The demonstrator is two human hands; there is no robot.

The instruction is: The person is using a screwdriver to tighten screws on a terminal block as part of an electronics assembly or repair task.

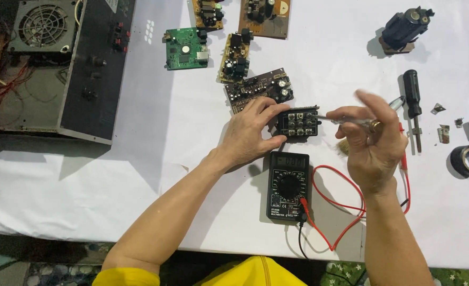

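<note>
Hands work on one black terminal block (297, 123) beside five circuit boards: our left hand (250, 132) pinches its edge, our right hand (371, 139) pinches one probe (346, 121) touching it, above one multimeter (288, 186).

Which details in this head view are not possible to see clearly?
- Probe tip at the black terminal block: too thin and blurred, contact unclear.
- Right hand: raised fingers motion-blurred, they hide the grip on the probe.
- Multimeter display: too small to read.
- Tape roll: cut by the right edge.
</note>
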